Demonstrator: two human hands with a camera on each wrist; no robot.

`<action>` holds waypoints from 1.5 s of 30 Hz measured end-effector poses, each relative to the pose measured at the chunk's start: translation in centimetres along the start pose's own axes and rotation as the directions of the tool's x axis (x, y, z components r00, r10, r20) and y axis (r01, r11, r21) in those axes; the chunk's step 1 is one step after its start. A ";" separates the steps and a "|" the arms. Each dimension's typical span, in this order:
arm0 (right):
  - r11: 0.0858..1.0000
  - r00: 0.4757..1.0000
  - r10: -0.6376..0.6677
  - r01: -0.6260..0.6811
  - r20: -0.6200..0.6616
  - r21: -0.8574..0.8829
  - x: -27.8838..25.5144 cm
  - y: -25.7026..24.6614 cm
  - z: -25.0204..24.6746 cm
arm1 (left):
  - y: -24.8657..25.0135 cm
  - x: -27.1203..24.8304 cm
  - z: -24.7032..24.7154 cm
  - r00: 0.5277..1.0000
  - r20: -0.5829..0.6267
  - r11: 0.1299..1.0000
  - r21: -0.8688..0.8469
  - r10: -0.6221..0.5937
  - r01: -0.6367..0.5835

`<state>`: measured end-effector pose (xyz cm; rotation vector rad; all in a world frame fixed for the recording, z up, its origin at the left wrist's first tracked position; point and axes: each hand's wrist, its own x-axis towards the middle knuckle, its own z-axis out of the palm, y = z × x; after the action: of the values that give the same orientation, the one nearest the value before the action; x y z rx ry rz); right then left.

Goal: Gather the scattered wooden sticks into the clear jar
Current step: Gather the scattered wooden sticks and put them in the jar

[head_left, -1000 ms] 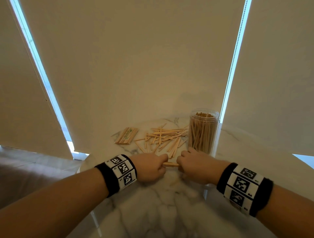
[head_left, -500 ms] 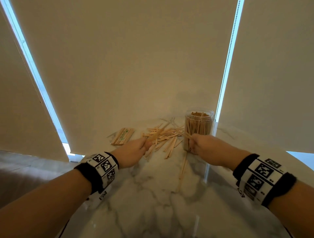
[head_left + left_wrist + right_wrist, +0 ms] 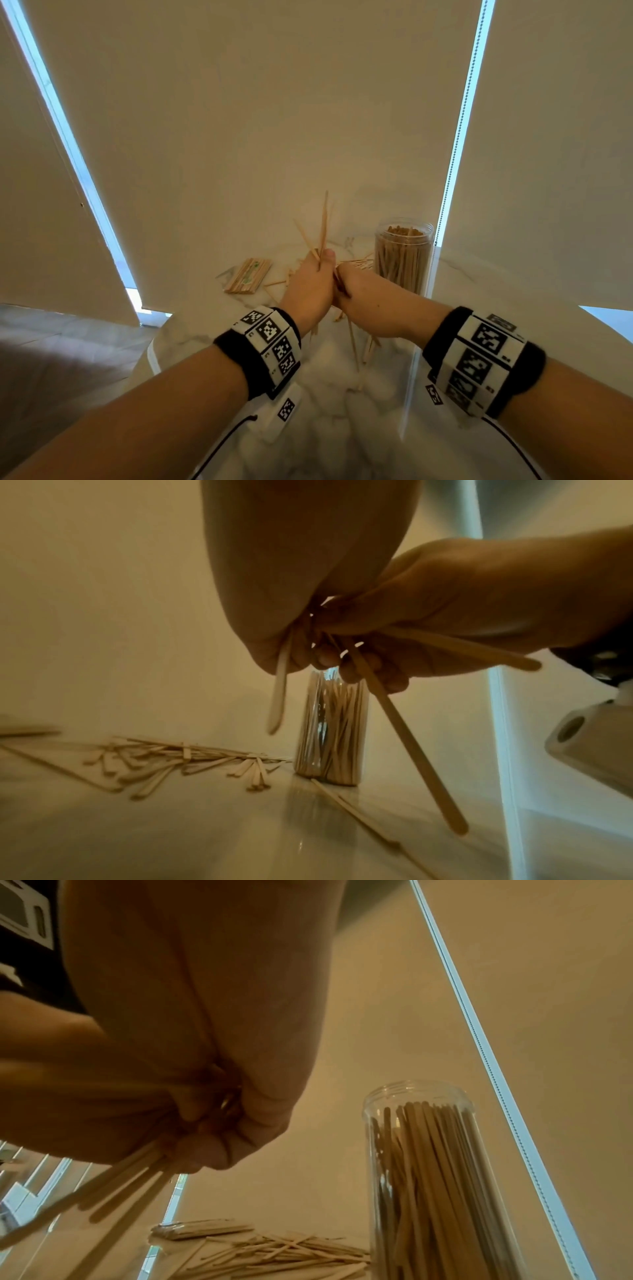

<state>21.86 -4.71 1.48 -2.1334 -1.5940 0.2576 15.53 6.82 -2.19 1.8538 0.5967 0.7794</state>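
My left hand point(image 3: 319, 266) and right hand point(image 3: 342, 285) are pressed together above the marble table point(image 3: 329, 428), left of the clear jar point(image 3: 403, 263). Both grip a small bunch of wooden sticks point(image 3: 323, 224); some point up from the left fist, others hang down below the right hand point(image 3: 352, 342). In the left wrist view the held sticks point(image 3: 407, 745) splay downward in front of the jar point(image 3: 330, 731). The jar point(image 3: 435, 1183) stands upright, packed with sticks. A scattered pile point(image 3: 185, 758) lies on the table left of the jar, mostly hidden by my hands in the head view.
A wrapped bundle of sticks point(image 3: 248, 275) lies at the back left of the table. One loose stick point(image 3: 352, 813) lies in front of the jar. Roller blinds point(image 3: 274, 120) close off the back, and the table's rounded edge point(image 3: 150, 356) is at the left.
My hands were apart, left at the pile and right by the jar. They have come together and lifted off the table with sticks gripped between them.
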 end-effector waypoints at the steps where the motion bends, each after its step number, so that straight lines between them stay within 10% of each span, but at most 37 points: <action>1: 1.000 1.000 -0.002 0.002 0.001 0.025 0.0 0.1 0.1 | -0.2 0.1 -0.2 1.000 -0.022 1.000 -0.017 -0.012 0.012; 15: 0.983 0.987 0.161 -0.162 -0.014 -0.089 -1.2 0.8 -0.7 | -0.5 1.8 -3.9 0.924 -0.368 0.993 -0.096 -0.101 0.071; 20: 0.980 0.973 0.187 -0.174 -0.138 0.097 -0.6 1.1 -1.7 | -0.4 1.1 -3.7 0.968 -0.123 0.892 -0.428 -0.218 0.147; 27: 0.923 0.941 0.191 -0.075 -0.279 0.378 0.5 -1.1 -2.5 | 2.2 -1.9 -0.4 0.977 0.208 0.923 -0.364 -0.047 0.122; 32: 0.980 0.915 0.169 -0.118 -0.365 0.157 1.3 -0.7 -3.0 | 2.4 -2.2 1.1 0.985 0.093 0.919 -0.357 -0.143 0.167; 45: 0.988 0.987 0.153 -0.151 0.059 -0.030 0.6 -1.0 -2.3 | 1.8 -1.0 -0.4 0.995 -0.015 0.992 -0.084 -0.099 0.098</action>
<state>22.15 -4.51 3.99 -2.2903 -1.4755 0.3567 14.68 5.71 -0.60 1.7294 0.6534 0.7460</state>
